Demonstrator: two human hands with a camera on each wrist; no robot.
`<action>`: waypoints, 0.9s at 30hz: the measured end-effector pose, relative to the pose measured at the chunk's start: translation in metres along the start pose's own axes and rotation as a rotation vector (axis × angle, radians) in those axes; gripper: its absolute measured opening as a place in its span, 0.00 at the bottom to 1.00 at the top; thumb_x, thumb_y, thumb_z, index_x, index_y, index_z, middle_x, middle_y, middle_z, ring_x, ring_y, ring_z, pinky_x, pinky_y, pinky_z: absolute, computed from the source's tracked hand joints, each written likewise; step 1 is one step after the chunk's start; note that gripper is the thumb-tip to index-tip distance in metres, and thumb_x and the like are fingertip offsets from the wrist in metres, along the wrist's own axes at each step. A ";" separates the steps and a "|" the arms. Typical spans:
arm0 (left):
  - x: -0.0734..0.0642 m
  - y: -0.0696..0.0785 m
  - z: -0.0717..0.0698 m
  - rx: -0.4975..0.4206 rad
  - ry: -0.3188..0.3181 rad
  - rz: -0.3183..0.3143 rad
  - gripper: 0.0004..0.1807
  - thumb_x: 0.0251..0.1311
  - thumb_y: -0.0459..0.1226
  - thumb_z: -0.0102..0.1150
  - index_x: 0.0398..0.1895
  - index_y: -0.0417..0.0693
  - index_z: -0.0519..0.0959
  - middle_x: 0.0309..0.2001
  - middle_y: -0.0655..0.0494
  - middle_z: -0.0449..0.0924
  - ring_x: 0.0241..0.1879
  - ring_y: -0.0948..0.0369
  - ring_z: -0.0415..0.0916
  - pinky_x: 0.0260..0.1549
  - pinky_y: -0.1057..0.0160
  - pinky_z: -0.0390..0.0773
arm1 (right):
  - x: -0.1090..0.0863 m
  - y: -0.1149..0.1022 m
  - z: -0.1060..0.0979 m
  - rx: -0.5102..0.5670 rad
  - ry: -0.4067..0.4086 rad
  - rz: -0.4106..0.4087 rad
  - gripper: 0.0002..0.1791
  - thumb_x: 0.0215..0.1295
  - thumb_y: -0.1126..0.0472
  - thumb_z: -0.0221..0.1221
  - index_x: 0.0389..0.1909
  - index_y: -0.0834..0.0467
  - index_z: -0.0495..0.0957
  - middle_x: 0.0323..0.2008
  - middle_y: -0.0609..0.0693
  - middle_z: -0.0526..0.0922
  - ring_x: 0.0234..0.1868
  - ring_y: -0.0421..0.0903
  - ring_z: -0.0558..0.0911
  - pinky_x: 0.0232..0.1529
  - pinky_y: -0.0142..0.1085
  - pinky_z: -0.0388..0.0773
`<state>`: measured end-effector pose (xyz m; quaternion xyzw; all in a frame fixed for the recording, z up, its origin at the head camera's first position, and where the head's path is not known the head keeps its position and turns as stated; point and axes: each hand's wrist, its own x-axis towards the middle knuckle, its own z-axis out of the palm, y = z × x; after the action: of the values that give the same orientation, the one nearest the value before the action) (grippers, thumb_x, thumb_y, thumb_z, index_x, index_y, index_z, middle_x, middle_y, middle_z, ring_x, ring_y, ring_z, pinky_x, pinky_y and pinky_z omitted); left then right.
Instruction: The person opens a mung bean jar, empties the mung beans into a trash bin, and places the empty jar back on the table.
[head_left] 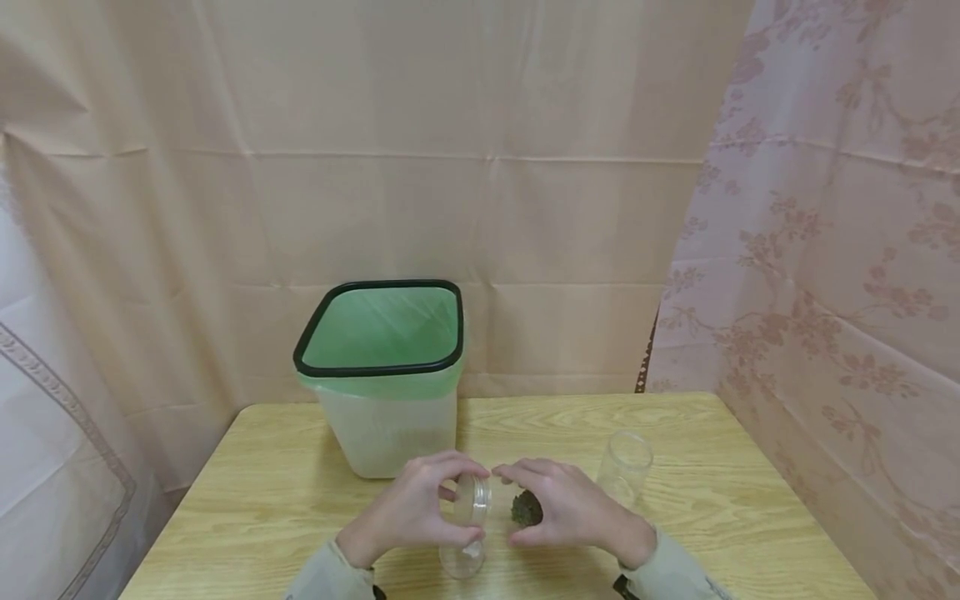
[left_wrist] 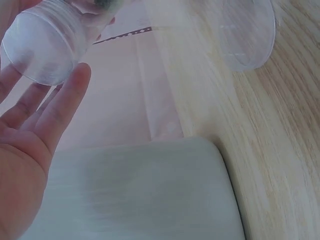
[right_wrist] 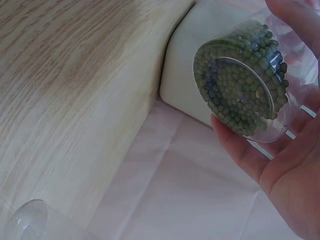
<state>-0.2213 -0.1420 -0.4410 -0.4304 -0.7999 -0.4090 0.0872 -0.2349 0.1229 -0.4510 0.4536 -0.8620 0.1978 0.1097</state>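
One jar (right_wrist: 245,82) is held sideways above the table (head_left: 735,525), your left hand (head_left: 416,504) clamped on its clear end, your right hand (head_left: 573,506) round the end holding beans (head_left: 526,508). A bin (head_left: 393,429) stands behind.

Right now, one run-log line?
left hand: holds clear container | right hand: holds green-bean container | bin: upright on table | clear cylinder: right of bin

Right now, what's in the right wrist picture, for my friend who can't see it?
A right hand grips a tilted clear container with small round green pieces at the end facing the camera. A pale bin stands behind it on a wooden table, and another clear container shows at bottom left.
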 end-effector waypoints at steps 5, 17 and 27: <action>0.001 0.000 0.001 -0.043 0.004 -0.068 0.29 0.47 0.39 0.81 0.54 0.55 0.80 0.49 0.63 0.81 0.45 0.65 0.79 0.33 0.71 0.83 | 0.000 0.000 -0.001 -0.009 0.010 0.002 0.41 0.48 0.45 0.77 0.64 0.56 0.76 0.52 0.46 0.84 0.51 0.43 0.83 0.50 0.43 0.83; 0.001 0.003 -0.002 0.031 -0.018 -0.123 0.32 0.47 0.46 0.80 0.57 0.55 0.76 0.51 0.62 0.79 0.43 0.64 0.78 0.37 0.68 0.83 | 0.005 -0.001 -0.004 -0.002 -0.025 -0.009 0.42 0.48 0.45 0.77 0.64 0.55 0.76 0.52 0.45 0.83 0.51 0.42 0.82 0.50 0.41 0.82; -0.003 0.004 0.000 0.036 -0.045 0.038 0.38 0.48 0.40 0.80 0.64 0.54 0.72 0.64 0.59 0.67 0.56 0.60 0.74 0.44 0.65 0.82 | 0.002 -0.001 -0.007 0.033 -0.047 0.015 0.42 0.52 0.44 0.76 0.66 0.55 0.74 0.53 0.47 0.83 0.52 0.44 0.82 0.50 0.43 0.82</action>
<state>-0.2168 -0.1425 -0.4402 -0.4528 -0.8006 -0.3832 0.0844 -0.2354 0.1243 -0.4440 0.4536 -0.8643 0.2021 0.0803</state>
